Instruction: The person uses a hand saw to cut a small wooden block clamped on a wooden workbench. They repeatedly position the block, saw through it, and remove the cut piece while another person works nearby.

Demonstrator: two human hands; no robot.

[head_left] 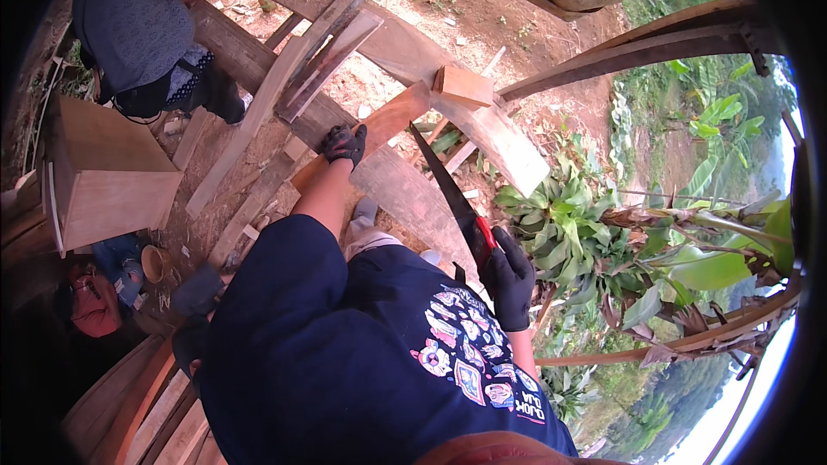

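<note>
In a dark glove, my left hand (345,145) is closed over a reddish-brown board (398,115), holding it down across the wide planks of a rough work stand (405,194). My right hand (508,280), also gloved, grips the red and black handle of a handsaw (450,192). The saw's dark blade points up and left, its tip near the right end of the board. Whether the teeth touch the wood I cannot tell. A short wooden block (465,86) sits on the far plank, just beyond the board's end.
Loose boards (323,43) lie across the stand's left side. At the upper left a person in a grey-blue shirt (138,17) bends near the planks. A wooden box (116,198) and a bucket (157,263) stand at left. Leafy plants (560,224) grow close on the right.
</note>
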